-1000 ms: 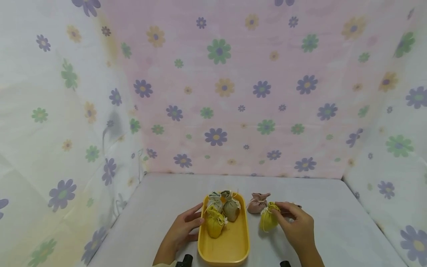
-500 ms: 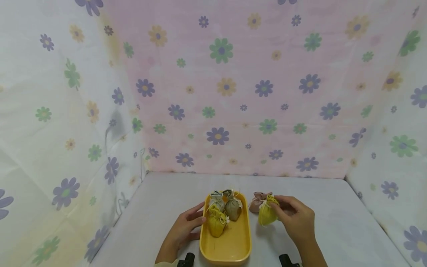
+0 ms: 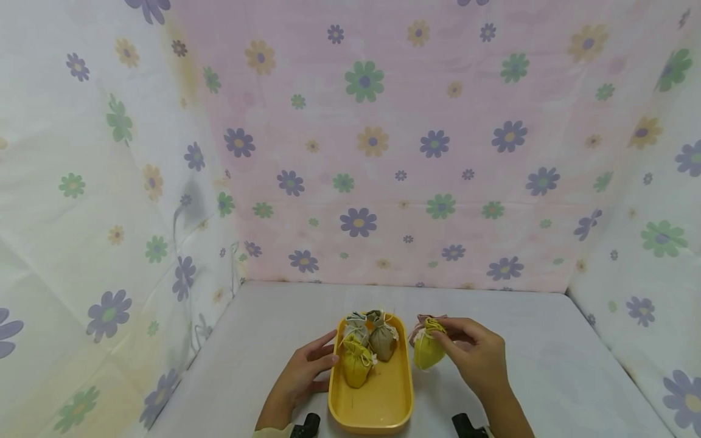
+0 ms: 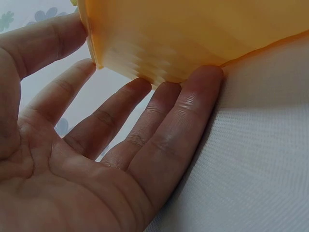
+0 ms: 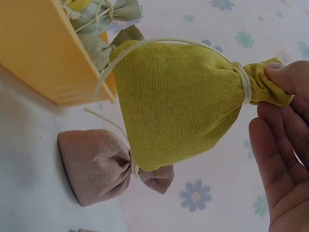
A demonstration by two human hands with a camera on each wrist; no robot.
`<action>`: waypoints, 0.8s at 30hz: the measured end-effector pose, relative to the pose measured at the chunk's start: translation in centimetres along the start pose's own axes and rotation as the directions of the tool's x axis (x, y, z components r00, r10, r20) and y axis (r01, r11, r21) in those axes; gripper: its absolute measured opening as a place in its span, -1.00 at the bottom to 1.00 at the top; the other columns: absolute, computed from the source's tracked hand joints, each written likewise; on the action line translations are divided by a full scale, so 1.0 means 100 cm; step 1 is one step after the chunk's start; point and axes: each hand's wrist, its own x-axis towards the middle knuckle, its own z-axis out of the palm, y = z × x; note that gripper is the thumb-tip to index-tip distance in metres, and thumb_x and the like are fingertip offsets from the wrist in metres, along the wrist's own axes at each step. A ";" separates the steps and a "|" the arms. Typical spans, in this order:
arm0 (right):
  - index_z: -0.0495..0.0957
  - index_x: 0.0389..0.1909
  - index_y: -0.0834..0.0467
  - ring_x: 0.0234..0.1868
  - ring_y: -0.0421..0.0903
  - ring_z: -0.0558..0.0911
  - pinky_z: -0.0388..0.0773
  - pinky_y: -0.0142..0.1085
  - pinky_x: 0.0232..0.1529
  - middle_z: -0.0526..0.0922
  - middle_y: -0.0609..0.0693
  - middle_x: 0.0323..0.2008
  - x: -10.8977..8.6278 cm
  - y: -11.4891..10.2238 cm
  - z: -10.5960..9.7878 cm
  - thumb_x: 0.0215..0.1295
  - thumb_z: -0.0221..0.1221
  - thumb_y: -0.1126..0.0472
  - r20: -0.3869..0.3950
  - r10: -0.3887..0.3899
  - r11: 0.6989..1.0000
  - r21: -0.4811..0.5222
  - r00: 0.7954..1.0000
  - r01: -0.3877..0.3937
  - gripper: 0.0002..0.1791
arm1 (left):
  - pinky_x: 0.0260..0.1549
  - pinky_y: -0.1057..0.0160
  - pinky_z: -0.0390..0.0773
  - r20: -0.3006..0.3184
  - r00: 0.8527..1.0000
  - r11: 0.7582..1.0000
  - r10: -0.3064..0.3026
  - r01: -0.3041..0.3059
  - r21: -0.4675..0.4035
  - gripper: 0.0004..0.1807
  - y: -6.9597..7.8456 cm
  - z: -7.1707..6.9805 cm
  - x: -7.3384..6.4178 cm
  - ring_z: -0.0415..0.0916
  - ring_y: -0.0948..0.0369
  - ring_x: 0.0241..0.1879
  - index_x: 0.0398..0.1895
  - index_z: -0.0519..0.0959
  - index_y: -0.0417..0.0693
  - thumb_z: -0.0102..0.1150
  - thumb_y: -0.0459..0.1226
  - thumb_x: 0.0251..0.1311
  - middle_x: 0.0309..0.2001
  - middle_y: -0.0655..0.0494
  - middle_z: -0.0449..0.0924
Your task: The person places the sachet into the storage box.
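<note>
My right hand (image 3: pixel 482 356) pinches the gathered neck of a yellow drawstring pouch (image 3: pixel 429 354), just off the right side of a yellow tray (image 3: pixel 372 413). In the right wrist view this pouch (image 5: pixel 178 101) hangs clear of the table, its cord loose. Against the tray's left side rests my left hand (image 3: pixel 301 377); the left wrist view shows its extended fingertips touching the outer wall (image 4: pixel 164 38). Inside the tray, toward the far end, are another yellow pouch (image 3: pixel 357 369), an olive-brown one (image 3: pixel 383 342) and a grey-green one (image 3: pixel 356 328).
A dusky pink pouch (image 5: pixel 96 164) lies on the white table right of the tray, mostly hidden behind the held pouch in the head view. At the right wrist view's bottom edge shows a sliver of something pinkish. Flower-printed cloth walls (image 3: pixel 361 152) enclose the table.
My right hand has carried the yellow pouch leftward, closer to the tray and in front of the pink pouch. The left hand keeps its place on the tray. The head view has shifted slightly.
</note>
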 end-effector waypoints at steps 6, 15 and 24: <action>0.79 -0.17 0.05 -0.29 -0.28 0.76 0.71 -0.50 -0.27 0.82 -0.08 -0.18 0.003 -0.004 0.004 0.13 0.52 0.31 0.030 -0.032 0.999 0.011 0.999 0.032 -0.75 | -0.10 -0.15 0.76 0.005 1.000 1.000 0.007 -0.007 0.000 -0.13 -0.001 0.000 0.000 0.57 -0.07 0.26 0.59 0.29 0.24 0.47 -0.06 0.22 0.51 -0.30 0.29; 0.77 -0.11 -0.01 -0.17 -0.25 0.78 0.75 -0.40 -0.21 0.81 -0.05 -0.06 0.003 -0.008 0.016 0.20 0.48 0.26 0.138 -0.039 0.996 0.087 0.990 0.027 -0.76 | -0.10 -0.15 0.76 -0.002 1.000 1.000 0.004 -0.004 -0.006 -0.14 0.000 0.000 0.001 0.57 -0.07 0.26 0.58 0.30 0.26 0.47 -0.06 0.22 0.51 -0.30 0.30; 0.77 -0.08 0.00 -0.21 -0.21 0.80 0.75 -0.41 -0.25 0.82 -0.08 -0.15 0.004 -0.016 0.030 0.19 0.48 0.30 0.139 -0.117 0.990 0.097 0.983 0.104 -0.72 | -0.09 -0.16 0.75 0.006 1.000 1.000 0.004 -0.004 -0.014 -0.14 0.000 -0.001 0.000 0.57 -0.07 0.25 0.58 0.30 0.26 0.47 -0.08 0.23 0.51 -0.30 0.30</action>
